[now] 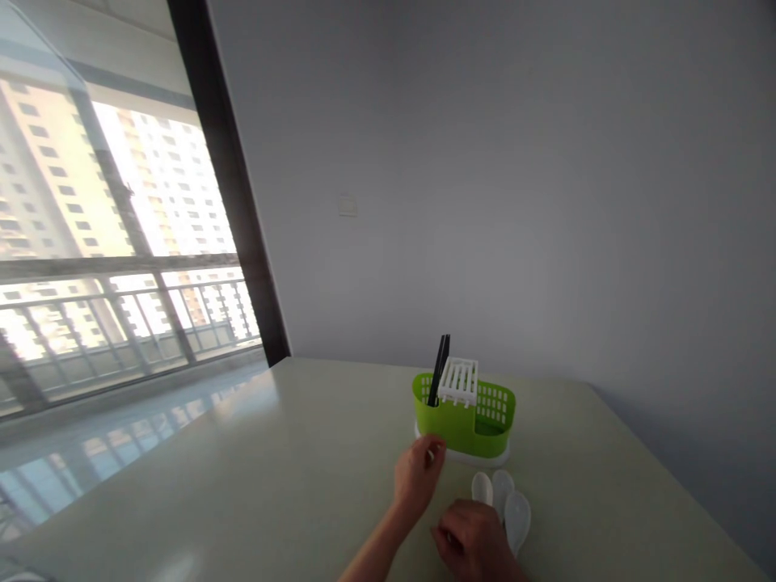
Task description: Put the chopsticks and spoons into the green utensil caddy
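A green cutlery basket (452, 427) on a white base stands on the table, with black chopsticks (439, 370) leaning upright in its left part. A white slotted piece (459, 380) sits across the basket's top. My left hand (418, 473) is at the front left of the basket with its fingers curled in and nothing visible in them. My right hand (476, 537) is lower down, its fingers curled too, beside and partly over three white spoons. Of these, the left spoon (482, 488), middle spoon (502, 490) and right spoon (517, 517) show their bowls. My right hand hides part of their handles.
The pale table (291, 469) spreads widely to the left and ends at an edge on the right. Grey walls (515, 202) rise behind it, with a switch plate (347, 206). A large window (121, 210) is at the left.
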A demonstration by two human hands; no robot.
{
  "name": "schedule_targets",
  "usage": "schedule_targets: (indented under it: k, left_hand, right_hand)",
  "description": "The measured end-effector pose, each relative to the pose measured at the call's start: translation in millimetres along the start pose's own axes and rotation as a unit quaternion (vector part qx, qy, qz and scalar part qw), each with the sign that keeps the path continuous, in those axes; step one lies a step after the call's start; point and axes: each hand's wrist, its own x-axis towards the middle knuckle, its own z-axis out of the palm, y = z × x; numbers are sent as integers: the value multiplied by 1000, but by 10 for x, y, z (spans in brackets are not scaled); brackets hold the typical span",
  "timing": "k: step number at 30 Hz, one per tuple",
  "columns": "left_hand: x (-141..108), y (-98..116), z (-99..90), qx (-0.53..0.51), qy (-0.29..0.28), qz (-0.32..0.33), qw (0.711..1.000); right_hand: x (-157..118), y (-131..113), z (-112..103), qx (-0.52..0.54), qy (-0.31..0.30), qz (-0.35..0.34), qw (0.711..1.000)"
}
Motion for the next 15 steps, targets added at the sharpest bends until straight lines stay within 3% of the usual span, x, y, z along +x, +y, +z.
schedule_targets:
  k: [3,5,15]
  left_hand:
    - [-154,-29,251,17,-143,-31,989]
    - [-166,-13,358,26,-196,-42,979]
    - [-83,-14,472,23,-209,-75,975]
  right_hand:
    - [-24,-12,36,3,4,-26,1000]
    - [-32,8,59,1,13,-35,999]
    - [-27,53,22,-11,10,-19,1000]
